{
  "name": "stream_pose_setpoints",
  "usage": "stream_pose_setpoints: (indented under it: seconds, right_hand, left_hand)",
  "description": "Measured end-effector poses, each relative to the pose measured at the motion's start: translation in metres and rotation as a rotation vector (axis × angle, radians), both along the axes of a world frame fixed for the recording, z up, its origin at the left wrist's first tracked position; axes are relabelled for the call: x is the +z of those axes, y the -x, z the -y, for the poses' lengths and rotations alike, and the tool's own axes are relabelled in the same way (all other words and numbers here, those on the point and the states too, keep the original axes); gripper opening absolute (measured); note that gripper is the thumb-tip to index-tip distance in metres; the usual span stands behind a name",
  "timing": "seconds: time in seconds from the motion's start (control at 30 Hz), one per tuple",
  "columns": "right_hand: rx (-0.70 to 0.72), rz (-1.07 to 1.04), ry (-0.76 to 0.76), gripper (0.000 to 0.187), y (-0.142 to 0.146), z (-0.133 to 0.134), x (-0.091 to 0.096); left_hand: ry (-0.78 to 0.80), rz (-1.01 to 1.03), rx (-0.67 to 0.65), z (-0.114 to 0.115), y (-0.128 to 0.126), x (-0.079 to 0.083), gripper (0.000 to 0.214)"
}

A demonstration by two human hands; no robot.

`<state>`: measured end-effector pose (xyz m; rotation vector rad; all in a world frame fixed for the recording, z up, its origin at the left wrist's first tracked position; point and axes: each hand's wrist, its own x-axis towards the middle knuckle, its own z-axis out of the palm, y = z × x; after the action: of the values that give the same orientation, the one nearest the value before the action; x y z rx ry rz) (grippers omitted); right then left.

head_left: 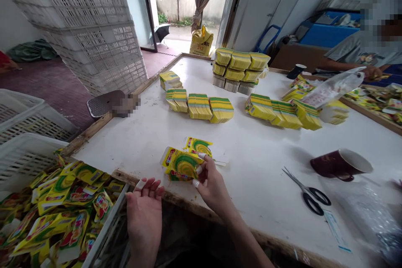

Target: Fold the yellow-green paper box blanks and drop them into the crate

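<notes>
On my feed, the right hand pinches a yellow carton between its fingers over the worktop; whether it touches the flat carton behind, I can't tell. The left hand is empty, loosely open.

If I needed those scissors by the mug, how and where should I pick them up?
Probably by the black handle loops, coming from the near right side: the scissors lie flat, with the loops nearer and the blades pointing away to the left.
</notes>
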<state>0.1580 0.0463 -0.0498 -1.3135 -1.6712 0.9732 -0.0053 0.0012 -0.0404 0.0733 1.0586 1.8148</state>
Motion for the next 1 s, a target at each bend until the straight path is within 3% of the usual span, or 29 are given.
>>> stream_pose_setpoints:
  seconds: [0.13,0.3,0.43,0.53,0.6,0.77,0.83,0.9,1.0]
  right_hand:
    - [0.162,-0.33,0.177,0.062,0.012,0.028,0.018]
    - [0.302,-0.504,0.282,0.063,0.03,0.059,0.032]
    - [0.298,-0.496,0.334,0.059,0.033,0.062,0.033]
    - [0.209,-0.533,0.358,0.047,0.03,0.055,0.029]
    - [0.164,-0.586,0.345,0.04,0.024,0.05,0.026]
    - [0.121,-0.471,0.196,0.011,0.0,0.039,0.027]
    - [0.101,-0.329,0.06,0.007,-0.013,0.034,0.031]
    - [0.113,-0.159,-0.11,0.009,-0.026,0.031,0.037]
    - [0.216,0.145,-0.316,0.02,-0.036,0.03,0.049]
  left_hand:
    - [-0.126,-0.099,-0.109,0.006,-0.017,0.005,0.059]
    - [-0.203,0.002,-0.166,0.002,-0.026,0.025,0.052]
    - [-0.177,0.017,-0.133,-0.002,-0.027,0.028,0.054]
    - [-0.141,-0.087,-0.196,0.002,-0.027,0.019,0.069]
    - [-0.139,-0.175,-0.216,0.005,-0.026,0.011,0.064]
    - [-0.11,-0.355,-0.212,0.009,-0.016,0.001,0.022]
    - [-0.114,-0.399,-0.27,0.008,-0.005,0.004,0.034]
    - [-0.133,-0.418,-0.349,0.007,0.011,0.012,0.063]
    - [-0.17,-0.59,-0.576,0.003,0.029,0.028,0.096]
